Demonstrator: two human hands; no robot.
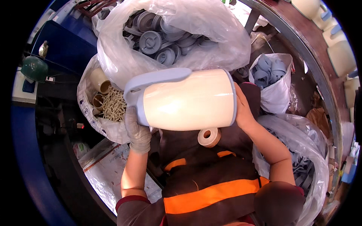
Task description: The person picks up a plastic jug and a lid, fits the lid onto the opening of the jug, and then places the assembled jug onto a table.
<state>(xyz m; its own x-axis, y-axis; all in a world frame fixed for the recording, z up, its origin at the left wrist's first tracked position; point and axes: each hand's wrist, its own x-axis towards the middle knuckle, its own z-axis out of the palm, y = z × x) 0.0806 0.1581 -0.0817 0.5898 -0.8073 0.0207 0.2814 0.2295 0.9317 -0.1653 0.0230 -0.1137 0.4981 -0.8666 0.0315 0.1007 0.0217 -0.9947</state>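
I've got the cream jug [188, 100] lying on its side across my lap, above the orange-striped apron [211, 188]. My gloved left hand [137, 130] is closed round its grey-blue top end below the handle [158, 77]; my bare right hand [243, 111] is pressed flat against its base. I judge the shell light, stiff and glossy enough to slip, so end-to-end support suits it. A tape roll [209, 136] sits just under the jug; a clear bag of grey caps [166, 37] crowds in beyond it.

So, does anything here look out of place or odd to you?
Only small things. The cream jug is held sideways between the gloved left hand and bare right hand, and a tape roll lies loose on the lap. Nothing looks spilled or broken.
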